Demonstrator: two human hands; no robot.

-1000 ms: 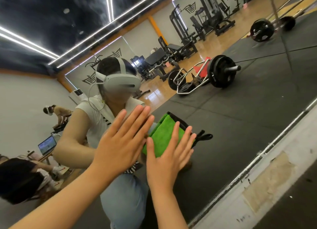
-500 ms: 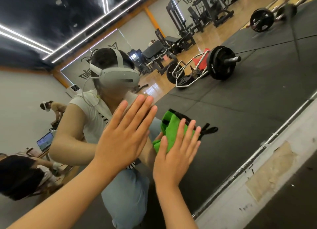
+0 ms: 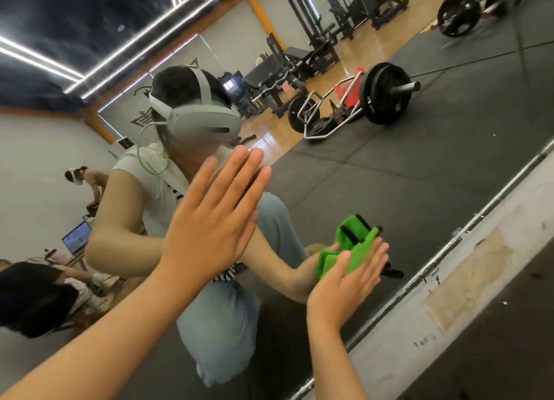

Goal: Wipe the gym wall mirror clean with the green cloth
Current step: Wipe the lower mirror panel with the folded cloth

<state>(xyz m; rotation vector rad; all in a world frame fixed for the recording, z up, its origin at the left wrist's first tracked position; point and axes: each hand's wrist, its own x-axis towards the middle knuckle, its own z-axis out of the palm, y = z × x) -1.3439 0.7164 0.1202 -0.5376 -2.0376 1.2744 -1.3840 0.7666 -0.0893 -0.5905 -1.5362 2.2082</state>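
The wall mirror [image 3: 389, 172] fills most of the head view and reflects the gym and my own crouching figure. My left hand [image 3: 212, 229] lies flat on the glass with straight fingers held together. My right hand [image 3: 347, 279] presses the bunched green cloth [image 3: 349, 249] against the lower part of the mirror, fingers straight over it. The cloth is crumpled, with a dark edge showing at its top. Part of it is hidden under my palm.
The mirror's metal bottom rail [image 3: 443, 249] runs diagonally, with a scuffed white wall strip [image 3: 449, 303] and dark floor [image 3: 509, 354] below it. Reflected: a loaded trap bar [image 3: 356, 103], a barbell, benches, weight machines and people at a laptop on the left.
My right hand has slid the cloth down and to the right along the glass, and the cloth has bunched up. My left hand stays flat on the mirror.
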